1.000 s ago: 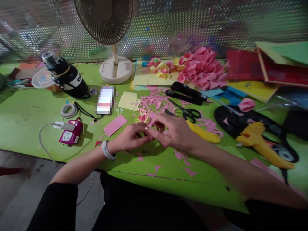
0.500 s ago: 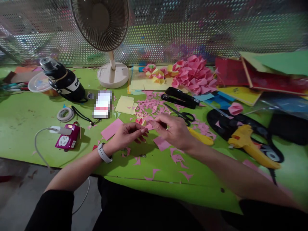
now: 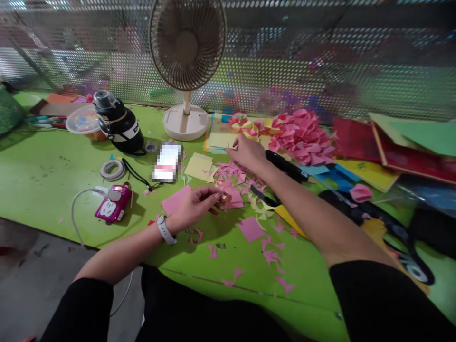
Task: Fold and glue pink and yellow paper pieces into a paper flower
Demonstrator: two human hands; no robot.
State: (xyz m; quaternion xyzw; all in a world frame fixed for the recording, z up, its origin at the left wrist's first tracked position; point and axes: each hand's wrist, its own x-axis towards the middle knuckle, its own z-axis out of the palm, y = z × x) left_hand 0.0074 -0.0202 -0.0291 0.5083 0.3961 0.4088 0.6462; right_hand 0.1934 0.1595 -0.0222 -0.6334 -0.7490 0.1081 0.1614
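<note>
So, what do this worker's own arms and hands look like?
They are a person's bare hands, with no gloves. The left hand has a pale, band-like strap at its wrist; the right hand shows none. Plain black sleeves leave both forearms bare.

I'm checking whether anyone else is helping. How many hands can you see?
2: the left hand is beside the pink sheet, and the right hand is farther out, by the pale yellow paper. No other hand shows, and none seems hidden.
</note>
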